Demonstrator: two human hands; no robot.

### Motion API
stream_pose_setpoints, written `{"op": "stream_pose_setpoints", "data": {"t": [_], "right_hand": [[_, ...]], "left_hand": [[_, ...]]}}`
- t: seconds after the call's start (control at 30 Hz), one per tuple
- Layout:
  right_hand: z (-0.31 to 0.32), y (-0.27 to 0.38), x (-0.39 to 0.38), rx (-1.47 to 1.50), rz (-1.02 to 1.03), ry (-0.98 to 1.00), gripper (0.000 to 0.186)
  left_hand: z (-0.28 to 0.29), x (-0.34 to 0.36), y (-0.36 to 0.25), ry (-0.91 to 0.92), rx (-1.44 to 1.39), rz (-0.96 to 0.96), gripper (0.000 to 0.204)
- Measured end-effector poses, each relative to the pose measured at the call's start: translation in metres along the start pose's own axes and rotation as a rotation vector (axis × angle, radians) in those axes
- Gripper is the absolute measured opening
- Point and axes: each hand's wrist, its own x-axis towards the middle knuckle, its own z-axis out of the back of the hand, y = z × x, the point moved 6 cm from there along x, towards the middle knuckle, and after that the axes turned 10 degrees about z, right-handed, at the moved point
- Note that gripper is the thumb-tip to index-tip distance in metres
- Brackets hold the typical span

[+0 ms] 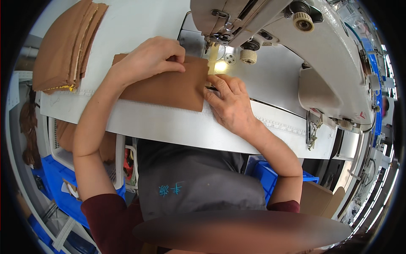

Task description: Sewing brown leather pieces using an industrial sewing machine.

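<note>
A flat brown fabric piece [169,86] lies on the white sewing table, its right edge close to the needle area of a sewing machine [270,25]. Over its upper part curls my left hand [154,59], thumb and fingers drawn in against the cloth. My right hand [231,103] is at the piece's right edge, below the lit needle plate. Between its thumb and forefinger shows the tip of a slim dark thing [211,88], its kind too small to tell. The other fingers of that hand are bent and partly hidden.
A thick stack of brown fabric pieces [67,46] stands at the far left of the table. Ruler tape [275,122] runs along the front. Below the table are a white basket [119,161] with brown cloth and blue crates [59,178]. A cardboard box [317,199] is lower right.
</note>
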Motion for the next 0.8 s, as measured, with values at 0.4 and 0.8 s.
{"op": "stream_pose_setpoints", "data": {"t": [0.4, 0.8], "right_hand": [[0.006, -0.013, -0.005, -0.038, -0.016, -0.087, 0.030], [0.010, -0.020, -0.005, -0.005, -0.079, -0.094, 0.035]], "left_hand": [[-0.005, 0.002, 0.016, 0.005, -0.255, 0.247, 0.021], [-0.004, 0.006, 0.018, 0.022, -0.270, 0.290, 0.020]]}}
